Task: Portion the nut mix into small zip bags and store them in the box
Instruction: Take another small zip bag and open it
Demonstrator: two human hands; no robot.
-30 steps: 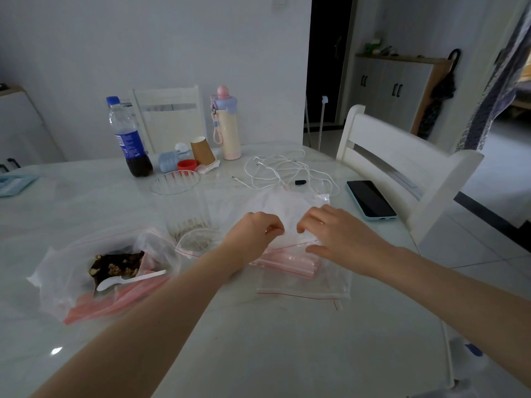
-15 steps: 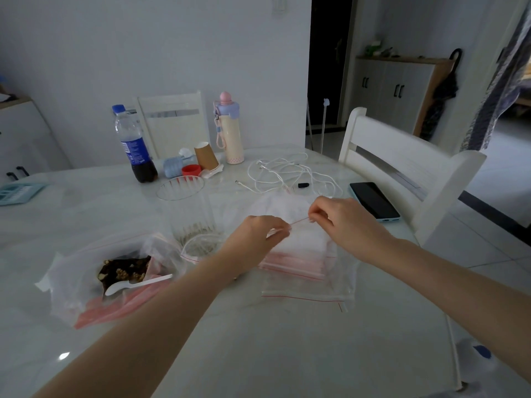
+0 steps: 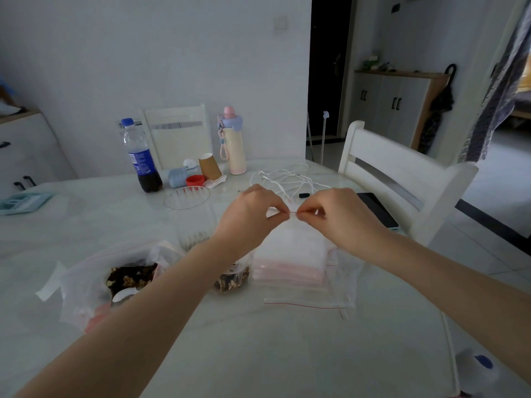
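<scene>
Left hand (image 3: 253, 214) and right hand (image 3: 336, 216) both pinch the top edge of one small zip bag (image 3: 291, 222), lifted above one stack of empty zip bags (image 3: 290, 268) near the counter's (image 3: 258, 354) right edge. One open bag of nut mix (image 3: 129, 278) lies left; one clear box (image 3: 189, 214) stands behind it.

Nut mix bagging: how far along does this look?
Early, it seems. One small zip bag holding nuts lies on the table. The left hand and right hand pinch the top edge of an empty zip bag, lifted above the stack of spare bags. Plenty of mix remains in the big bag, scoop inside. No storage box is clearly identifiable.
</scene>
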